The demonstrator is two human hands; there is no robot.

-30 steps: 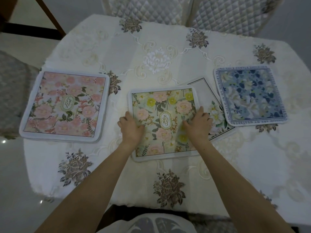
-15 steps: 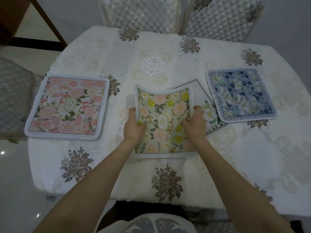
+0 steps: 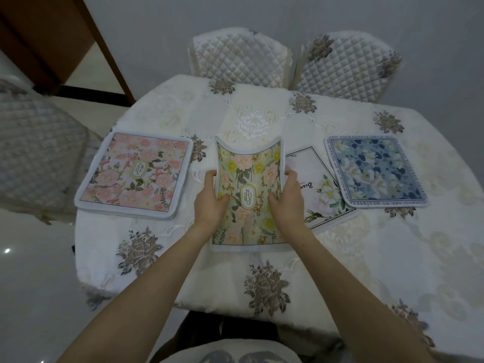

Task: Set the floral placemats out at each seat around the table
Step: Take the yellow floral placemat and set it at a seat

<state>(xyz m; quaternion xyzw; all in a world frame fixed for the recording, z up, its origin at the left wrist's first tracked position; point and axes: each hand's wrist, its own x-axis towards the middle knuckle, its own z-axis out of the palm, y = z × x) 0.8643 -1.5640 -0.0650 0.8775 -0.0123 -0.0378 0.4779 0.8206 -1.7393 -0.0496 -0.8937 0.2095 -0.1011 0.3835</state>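
Partly hidden — white placemat [image 3: 318, 189] under yellow placemat [image 3: 248, 195]

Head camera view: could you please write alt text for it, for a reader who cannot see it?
Two hands, left and right, grip the side edges of a yellow-green floral placemat, which bows between them over a white embroidered tablecloth. A pink mat lies left, a blue mat right, a white mat partly beneath. Quilted chairs stand behind.
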